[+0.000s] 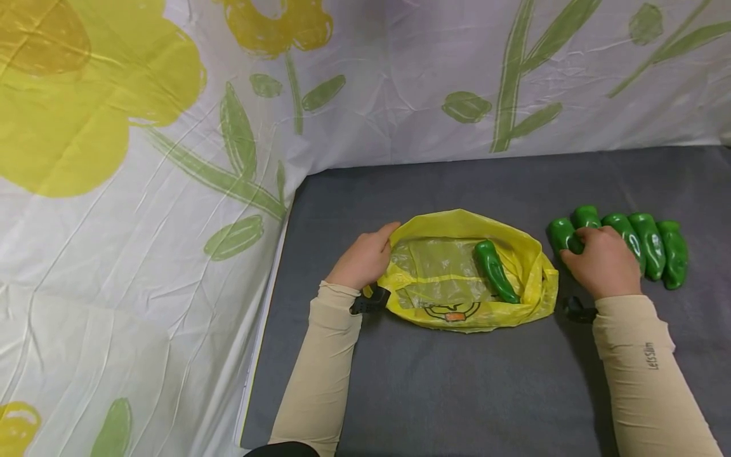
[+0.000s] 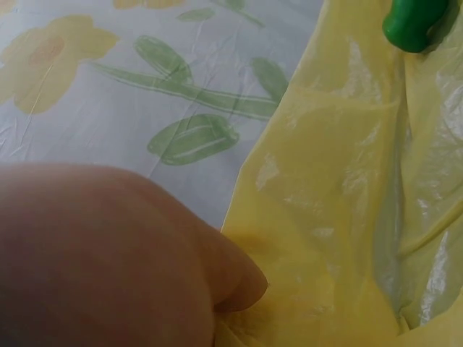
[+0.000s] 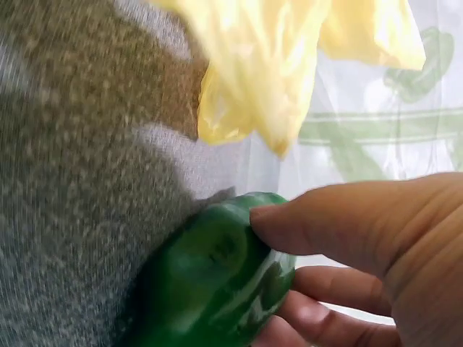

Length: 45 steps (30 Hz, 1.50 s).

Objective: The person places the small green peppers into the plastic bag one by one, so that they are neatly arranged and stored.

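A yellow plastic bag (image 1: 462, 320) lies with its mouth spread wide, and one green pepper (image 1: 495, 271) rests inside it. At the bag's left rim, my left hand (image 1: 363, 257) pinches the plastic between thumb and fingers. The thumb (image 2: 242, 278) shows against the yellow film (image 2: 318, 181) in the left wrist view. To the right of the bag, my right hand (image 1: 608, 261) grips the leftmost green pepper (image 3: 210, 282) of a row, thumb on one side and fingers on the other. That hand partly hides the row in the head view.
Several more green peppers (image 1: 648, 244) lie side by side just right of my right hand. Dark grey cloth (image 1: 457, 387) covers the table. A white flower-printed sheet (image 1: 388, 95) hangs behind and along the left side.
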Each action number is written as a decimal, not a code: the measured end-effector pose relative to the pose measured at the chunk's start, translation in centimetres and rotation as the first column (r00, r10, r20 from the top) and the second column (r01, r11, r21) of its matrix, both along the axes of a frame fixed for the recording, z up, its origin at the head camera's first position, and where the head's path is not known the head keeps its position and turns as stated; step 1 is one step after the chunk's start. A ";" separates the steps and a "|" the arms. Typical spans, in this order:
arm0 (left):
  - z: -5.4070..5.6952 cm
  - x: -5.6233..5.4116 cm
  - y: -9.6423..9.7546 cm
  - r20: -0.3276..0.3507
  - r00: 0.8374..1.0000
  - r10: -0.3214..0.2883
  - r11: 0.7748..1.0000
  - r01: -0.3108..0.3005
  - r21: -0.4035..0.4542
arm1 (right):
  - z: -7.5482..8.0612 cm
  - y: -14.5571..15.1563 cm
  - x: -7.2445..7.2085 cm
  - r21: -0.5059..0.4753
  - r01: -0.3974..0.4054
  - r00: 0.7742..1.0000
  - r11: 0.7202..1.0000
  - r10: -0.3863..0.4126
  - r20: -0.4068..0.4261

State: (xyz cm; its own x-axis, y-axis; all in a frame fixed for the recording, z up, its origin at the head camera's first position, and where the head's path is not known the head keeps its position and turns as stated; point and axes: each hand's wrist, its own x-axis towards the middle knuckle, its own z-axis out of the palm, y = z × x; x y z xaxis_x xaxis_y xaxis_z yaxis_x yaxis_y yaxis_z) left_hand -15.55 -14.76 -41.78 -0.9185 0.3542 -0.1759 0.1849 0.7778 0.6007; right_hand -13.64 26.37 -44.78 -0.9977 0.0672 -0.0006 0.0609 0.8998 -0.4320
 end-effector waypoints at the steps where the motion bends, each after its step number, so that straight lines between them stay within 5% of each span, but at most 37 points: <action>1: 0.0 0.0 0.0 -0.001 1.000 -0.001 1.000 0.001 -0.003 | 0.0 -0.1 0.0 -0.007 -0.002 1.000 1.000 0.002 0.004; 23: 0.2 0.3 0.0 -0.001 1.000 -0.010 1.000 0.010 -0.006 | 0.1 -1.6 1.1 -0.091 0.057 0.996 0.994 -0.051 0.066; 39: 0.4 0.1 0.1 0.006 1.000 -0.004 1.000 0.004 -0.012 | 4.2 -1.4 3.2 -0.113 0.105 0.994 0.988 -0.108 -0.024; 45: 0.2 0.1 0.2 0.008 1.000 -0.001 1.000 0.001 -0.014 | 5.1 -3.1 4.1 -0.145 0.059 0.994 0.988 -0.071 -0.081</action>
State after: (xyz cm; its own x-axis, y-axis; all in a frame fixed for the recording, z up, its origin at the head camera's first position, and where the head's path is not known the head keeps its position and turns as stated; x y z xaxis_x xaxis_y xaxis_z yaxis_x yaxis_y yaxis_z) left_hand -15.48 -14.53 -41.54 -0.9168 0.3523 -0.1883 0.1804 0.7858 0.5916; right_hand -9.58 23.23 -39.65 -0.9879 0.1377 0.0710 0.0746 0.8244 -0.5611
